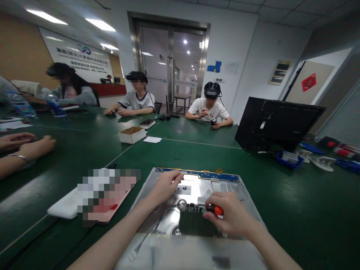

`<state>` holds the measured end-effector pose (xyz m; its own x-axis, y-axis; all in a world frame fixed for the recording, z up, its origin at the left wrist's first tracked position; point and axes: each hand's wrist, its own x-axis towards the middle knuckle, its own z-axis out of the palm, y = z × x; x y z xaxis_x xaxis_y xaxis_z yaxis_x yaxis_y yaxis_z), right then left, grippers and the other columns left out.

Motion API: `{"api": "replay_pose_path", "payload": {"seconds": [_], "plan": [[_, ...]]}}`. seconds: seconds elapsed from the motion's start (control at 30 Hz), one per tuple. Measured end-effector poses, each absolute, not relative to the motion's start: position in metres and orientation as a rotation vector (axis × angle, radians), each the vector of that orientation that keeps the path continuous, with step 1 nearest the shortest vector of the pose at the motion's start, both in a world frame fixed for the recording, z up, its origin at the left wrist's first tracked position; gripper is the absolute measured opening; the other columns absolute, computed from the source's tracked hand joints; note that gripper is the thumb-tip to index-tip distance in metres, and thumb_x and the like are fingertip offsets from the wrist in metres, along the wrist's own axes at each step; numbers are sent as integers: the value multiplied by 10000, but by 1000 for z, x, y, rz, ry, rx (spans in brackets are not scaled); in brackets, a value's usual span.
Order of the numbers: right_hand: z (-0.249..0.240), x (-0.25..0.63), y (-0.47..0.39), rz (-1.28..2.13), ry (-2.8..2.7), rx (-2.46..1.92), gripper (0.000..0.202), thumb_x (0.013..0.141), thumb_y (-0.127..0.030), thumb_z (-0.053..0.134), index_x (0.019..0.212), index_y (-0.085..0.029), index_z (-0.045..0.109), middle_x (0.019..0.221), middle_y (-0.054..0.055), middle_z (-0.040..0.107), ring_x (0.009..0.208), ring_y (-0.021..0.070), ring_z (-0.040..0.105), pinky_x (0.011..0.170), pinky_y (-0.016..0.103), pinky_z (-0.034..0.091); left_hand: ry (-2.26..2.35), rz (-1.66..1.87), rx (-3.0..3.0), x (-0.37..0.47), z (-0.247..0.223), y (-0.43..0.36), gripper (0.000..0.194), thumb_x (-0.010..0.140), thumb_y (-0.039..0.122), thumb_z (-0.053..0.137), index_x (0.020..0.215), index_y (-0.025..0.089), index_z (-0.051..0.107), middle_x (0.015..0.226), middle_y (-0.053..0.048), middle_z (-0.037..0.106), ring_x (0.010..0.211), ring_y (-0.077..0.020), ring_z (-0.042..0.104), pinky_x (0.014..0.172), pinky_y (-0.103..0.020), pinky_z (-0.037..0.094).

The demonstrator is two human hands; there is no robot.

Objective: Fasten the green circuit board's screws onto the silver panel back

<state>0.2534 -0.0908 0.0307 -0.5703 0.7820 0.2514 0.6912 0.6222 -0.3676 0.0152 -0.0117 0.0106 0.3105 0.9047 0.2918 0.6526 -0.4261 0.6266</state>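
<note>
A silvery display panel (157, 243) lies flat in front of me, with a blue circuit strip (197, 173) along its far edge. My left hand (167, 183) is over the panel's far left part, fingers pinched together; whatever they hold is too small to name. My right hand (232, 213) is closed round a screwdriver with an orange and black handle (218, 210), beside a green circuit board (197, 225) at the panel's middle. The tool's tip is hidden. A thin cable (149, 234) runs across the left side of the panel.
Two phones, one white (63, 204) and one pink (107, 215), lie left of the panel. Beyond are a small white box (132, 135), a black monitor (277, 125) and a blue tray (289, 159). Another person's hands (33, 146) rest at the left; three people sit across the table.
</note>
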Motion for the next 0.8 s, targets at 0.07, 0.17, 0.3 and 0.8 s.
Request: {"api": "replay_pose_path", "payload": {"seconds": [0.07, 0.17, 0.3, 0.8], "plan": [[30, 251, -93, 363, -2546, -1201, 139, 774, -338, 658, 805, -204, 645, 723, -1, 642, 634, 136, 532, 580, 263, 287, 1387, 859, 2207, 15, 8, -11, 329, 888, 333, 376, 675, 173, 570, 664, -21, 605, 642, -176, 541, 593, -259, 325], [24, 245, -95, 371, -2706, -1223, 200, 700, -380, 714, 779, -208, 652, 684, -3, 646, 588, 133, 499, 544, 266, 230, 1406, 832, 2230, 15, 5, -9, 317, 886, 323, 383, 677, 173, 568, 661, -21, 601, 640, -177, 535, 592, -258, 321], [17, 242, -94, 338, -2812, -1253, 270, 697, -456, 709, 757, -198, 657, 658, 11, 638, 559, 132, 462, 523, 267, 188, 1420, 796, 2260, 15, 5, -9, 316, 893, 315, 383, 674, 174, 562, 666, -25, 602, 648, -179, 535, 593, -259, 316], [17, 246, -90, 334, -2782, -1234, 262, 716, -448, 700, 675, -193, 649, 602, -6, 607, 529, 113, 419, 514, 258, 204, 1396, 682, 2334, 18, 8, -15, 247, 876, 269, 444, 735, 171, 622, 783, -47, 672, 724, -187, 583, 636, -258, 363]]}}
